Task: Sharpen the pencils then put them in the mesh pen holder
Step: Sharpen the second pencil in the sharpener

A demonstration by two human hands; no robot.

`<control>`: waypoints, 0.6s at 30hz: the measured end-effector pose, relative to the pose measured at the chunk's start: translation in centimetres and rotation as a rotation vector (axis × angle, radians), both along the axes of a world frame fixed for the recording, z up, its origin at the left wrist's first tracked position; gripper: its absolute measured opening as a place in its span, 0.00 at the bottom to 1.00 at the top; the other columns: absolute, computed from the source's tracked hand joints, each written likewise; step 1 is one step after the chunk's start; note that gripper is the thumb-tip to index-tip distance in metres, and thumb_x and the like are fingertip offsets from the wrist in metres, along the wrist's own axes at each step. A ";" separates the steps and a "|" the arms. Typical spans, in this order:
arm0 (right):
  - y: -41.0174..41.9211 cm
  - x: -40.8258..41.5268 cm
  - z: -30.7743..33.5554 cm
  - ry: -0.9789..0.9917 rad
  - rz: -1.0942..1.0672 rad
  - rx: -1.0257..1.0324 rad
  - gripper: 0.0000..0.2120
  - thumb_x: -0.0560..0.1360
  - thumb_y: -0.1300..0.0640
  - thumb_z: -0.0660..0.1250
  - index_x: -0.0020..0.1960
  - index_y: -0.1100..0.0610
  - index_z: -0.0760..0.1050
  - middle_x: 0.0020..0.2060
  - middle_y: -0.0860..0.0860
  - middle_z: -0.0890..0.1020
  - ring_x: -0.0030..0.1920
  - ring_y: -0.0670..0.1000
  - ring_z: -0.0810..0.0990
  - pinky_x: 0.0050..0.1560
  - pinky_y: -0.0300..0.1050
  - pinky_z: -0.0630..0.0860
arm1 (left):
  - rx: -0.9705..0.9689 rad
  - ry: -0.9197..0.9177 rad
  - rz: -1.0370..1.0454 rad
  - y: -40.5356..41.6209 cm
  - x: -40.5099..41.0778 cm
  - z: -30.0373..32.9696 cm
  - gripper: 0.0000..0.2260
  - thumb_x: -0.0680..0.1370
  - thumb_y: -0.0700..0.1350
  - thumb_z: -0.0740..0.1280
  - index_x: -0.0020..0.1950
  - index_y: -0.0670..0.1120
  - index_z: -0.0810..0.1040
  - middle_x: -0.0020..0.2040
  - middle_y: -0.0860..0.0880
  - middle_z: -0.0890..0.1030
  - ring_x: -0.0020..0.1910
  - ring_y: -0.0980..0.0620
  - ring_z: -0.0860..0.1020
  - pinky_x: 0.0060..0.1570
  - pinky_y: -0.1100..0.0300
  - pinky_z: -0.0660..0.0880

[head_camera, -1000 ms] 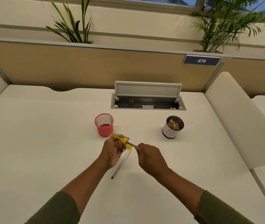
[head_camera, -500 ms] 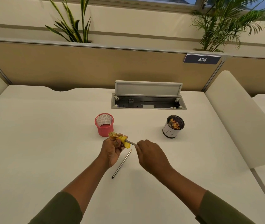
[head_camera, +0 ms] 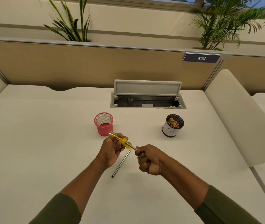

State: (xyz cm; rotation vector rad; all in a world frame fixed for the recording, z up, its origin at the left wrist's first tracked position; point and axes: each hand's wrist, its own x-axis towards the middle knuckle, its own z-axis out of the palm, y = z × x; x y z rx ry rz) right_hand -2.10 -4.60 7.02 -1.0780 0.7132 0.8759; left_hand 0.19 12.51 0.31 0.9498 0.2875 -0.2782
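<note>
The white bench (head_camera: 31,143) is stretching wide on the left, bare surface running from the near edge up to the tan partition (head_camera: 80,67) along its far edge, where a shallow notch is cut in. Moving rightward, the pink mesh pen holder (head_camera: 104,124) is standing upright a little beyond the hands, apart from them. Just in front of it the left hand (head_camera: 112,151) is curling its fingers round a yellow sharpener (head_camera: 120,140), held tilted above the bench, its far end nearly over the holder's near side. A pencil (head_camera: 133,148) is poking out of the sharpener toward the right hand (head_camera: 149,160), which is gripping the pencil's other end in a closed fist. Below the two hands a second pencil (head_camera: 121,164) is lying flat on the bench, slanting from near the left hand's knuckles down toward the near edge. Behind, a cable hatch (head_camera: 148,94) is sitting with its lid propped up. Further right, a white cup (head_camera: 170,130) holding shavings is standing well apart from the hands, open surface all round it. At the right edge a white divider panel (head_camera: 241,118) is rising, closing off that side.
</note>
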 end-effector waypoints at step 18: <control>-1.9 -3.0 -1.3 -0.456 0.185 -0.223 0.18 0.82 0.50 0.55 0.40 0.58 0.73 0.26 0.47 0.64 0.26 0.47 0.57 0.29 0.41 0.58 | -0.137 0.109 0.107 1.2 -0.4 -0.4 0.15 0.74 0.26 0.53 0.47 0.41 0.74 0.40 0.47 0.85 0.33 0.54 0.81 0.30 0.66 0.74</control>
